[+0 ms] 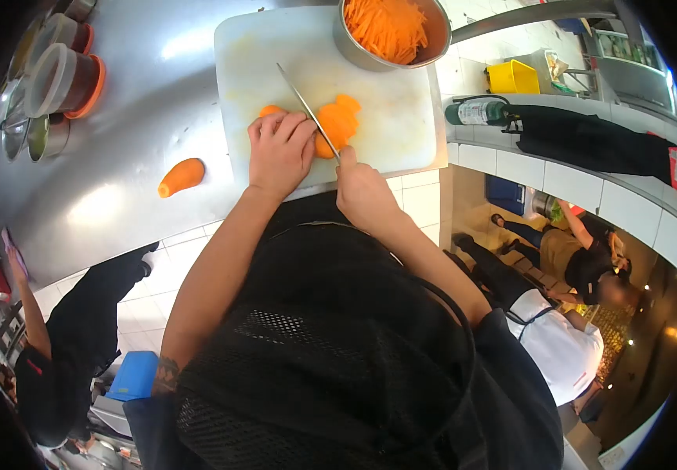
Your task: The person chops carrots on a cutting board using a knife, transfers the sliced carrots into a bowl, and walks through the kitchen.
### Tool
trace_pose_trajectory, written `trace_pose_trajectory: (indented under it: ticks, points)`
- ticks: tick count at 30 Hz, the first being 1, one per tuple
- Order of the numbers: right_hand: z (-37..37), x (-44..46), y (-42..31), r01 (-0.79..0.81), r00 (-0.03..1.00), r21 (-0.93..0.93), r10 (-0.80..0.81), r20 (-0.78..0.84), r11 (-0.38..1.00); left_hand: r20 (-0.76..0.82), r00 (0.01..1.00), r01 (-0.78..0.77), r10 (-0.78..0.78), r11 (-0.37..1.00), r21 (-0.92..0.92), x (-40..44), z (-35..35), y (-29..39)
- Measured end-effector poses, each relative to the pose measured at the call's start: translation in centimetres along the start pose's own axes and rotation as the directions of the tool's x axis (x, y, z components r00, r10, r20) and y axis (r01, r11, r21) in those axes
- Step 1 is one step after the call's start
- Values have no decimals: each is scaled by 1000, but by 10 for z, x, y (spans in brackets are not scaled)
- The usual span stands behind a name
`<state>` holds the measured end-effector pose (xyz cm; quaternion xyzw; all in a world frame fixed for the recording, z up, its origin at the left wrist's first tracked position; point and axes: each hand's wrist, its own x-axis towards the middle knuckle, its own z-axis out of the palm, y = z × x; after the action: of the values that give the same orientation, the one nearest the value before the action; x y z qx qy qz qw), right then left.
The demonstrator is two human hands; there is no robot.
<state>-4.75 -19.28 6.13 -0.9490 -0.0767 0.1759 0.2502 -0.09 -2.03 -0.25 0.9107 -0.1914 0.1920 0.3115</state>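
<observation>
On the white cutting board (401, 117), my right hand (366, 192) grips a kitchen knife (305, 103) by its handle, the blade pointing up and to the left. My left hand (282, 153) presses down with bent fingers on a carrot (270, 110), which is mostly hidden beneath it. Just right of the blade lie overlapping carrot slices (338, 121). A metal bowl (440, 55) with shredded carrot (385, 30) stands at the board's upper right corner. Left of the board, a peeled carrot piece (182, 177) rests on the steel table.
Lidded containers (64, 81) and metal pots (47, 137) stand along the upper left of the steel table (142, 102). A co-worker (72, 337) wipes at the table's left end. Other people (557, 337) are at lower right. A dark green cylinder (475, 113) lies on the right counter.
</observation>
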Motion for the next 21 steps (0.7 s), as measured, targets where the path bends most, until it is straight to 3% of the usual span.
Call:
trace_pose_trajectory:
  ticks: [6,10,12,16,19,21]
  points:
    - [-20,5,-4,-21,999,-22,22,34,1000,-13,1000,5,-5,1000,-25,4,0,1]
    - [-77,-22,-41,-31,998,4,31,56,1000,19,1000,13,-12,999,-41,2,2,1]
    - [-97,-40,-57,-93,976,-24,96,198,995,6,1000,15,-14,999,-37,2,3,-1]
    - [-104,-49,-58,-112,956,-17,113,270,994,-6,1000,22,-23,998,-62,3,3,0]
    - [-80,-47,-52,-101,973,-24,104,208,995,2,1000,26,-26,998,-57,0,0,0]
    - [-33,-20,-29,-58,996,-9,59,62,998,-3,1000,14,-14,999,-31,11,-1,-2]
